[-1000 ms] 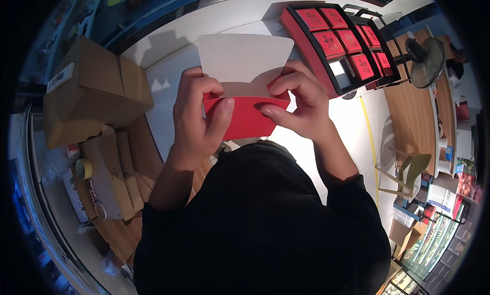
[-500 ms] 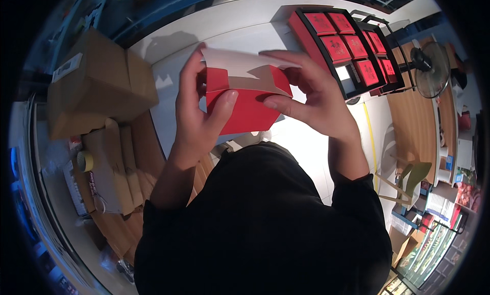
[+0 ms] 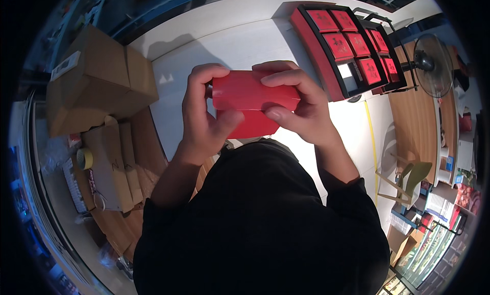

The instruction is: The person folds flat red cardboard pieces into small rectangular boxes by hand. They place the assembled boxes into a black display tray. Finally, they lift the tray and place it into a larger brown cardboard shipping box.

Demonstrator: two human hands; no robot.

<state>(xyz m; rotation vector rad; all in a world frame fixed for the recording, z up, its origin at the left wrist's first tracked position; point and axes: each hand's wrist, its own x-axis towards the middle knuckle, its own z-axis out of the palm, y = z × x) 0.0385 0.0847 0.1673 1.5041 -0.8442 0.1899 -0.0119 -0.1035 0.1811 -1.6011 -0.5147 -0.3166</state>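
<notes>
A small red cardboard box (image 3: 247,91) is held up in front of me, over the near edge of the white table (image 3: 178,57). Its top flap lies folded over toward me, with the front edge close to the front wall. My left hand (image 3: 199,111) grips the left end, fingers behind and thumb against the front. At the right end, my right hand (image 3: 309,108) presses its fingers on the flap, its thumb at the front seam. The box's inside is hidden.
At the back right, a black-framed red case (image 3: 334,63) holds several red boxes, with a second similar case beside it. A fan (image 3: 431,63) stands to their right. Large brown cartons (image 3: 97,80) and a tape roll (image 3: 84,158) are on the left. A chair (image 3: 412,180) stands at the right.
The raised flap, which showed its white inner side, has come down over the box opening toward me. My right fingers have moved onto it. The hands and box sit slightly lower.
</notes>
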